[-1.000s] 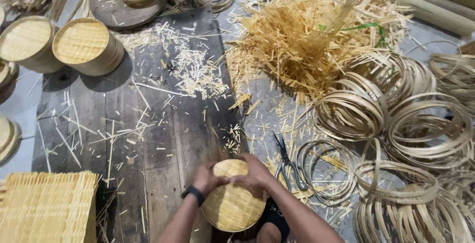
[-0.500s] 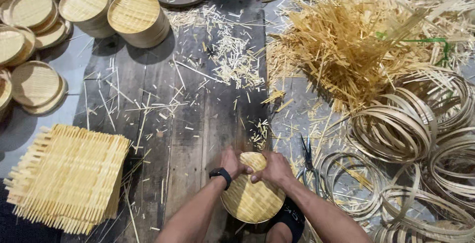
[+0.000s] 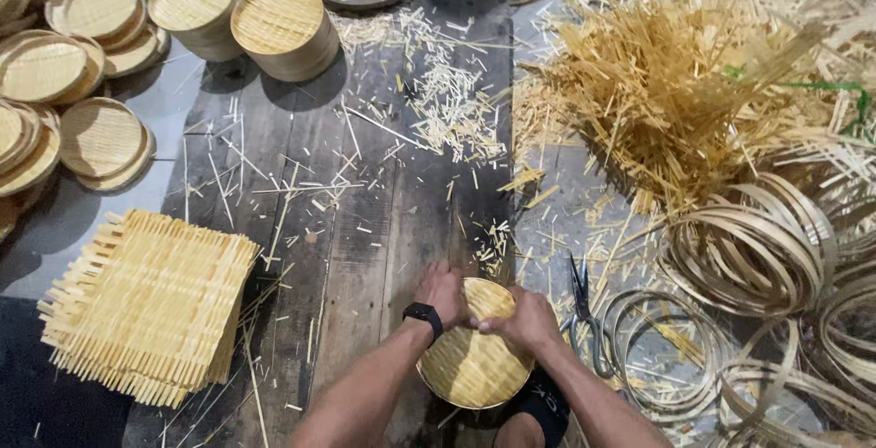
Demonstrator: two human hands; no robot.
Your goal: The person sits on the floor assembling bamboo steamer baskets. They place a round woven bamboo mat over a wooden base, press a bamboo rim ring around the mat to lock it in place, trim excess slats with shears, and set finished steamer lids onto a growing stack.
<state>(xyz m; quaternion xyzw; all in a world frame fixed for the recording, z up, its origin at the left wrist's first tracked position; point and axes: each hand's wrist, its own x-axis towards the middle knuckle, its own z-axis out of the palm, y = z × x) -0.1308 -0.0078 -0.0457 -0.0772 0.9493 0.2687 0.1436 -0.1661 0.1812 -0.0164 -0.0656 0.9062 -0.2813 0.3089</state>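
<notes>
Round woven bamboo tray (image 3: 470, 370), tilted, over dark planks

One round woven tray (image 3: 474, 366), one scissors (image 3: 584, 307), two hands (image 3: 443, 291)

One view only, from the person's head, looking steeply down and slightly forward over dark wooden floor planks (image 3: 365, 229). The forearms enter from the bottom edge, so the near field sits right under the lens, with the left hand (image 3: 444, 293) and right hand (image 3: 525, 320) close in at lower centre. Far edge reaches the stacked round baskets (image 3: 283, 24) at top left. The left side takes in a pile of square woven mats (image 3: 151, 311); the right side runs out to bamboo hoops (image 3: 748, 247) and a heap of loose strips (image 3: 675, 92).
</notes>
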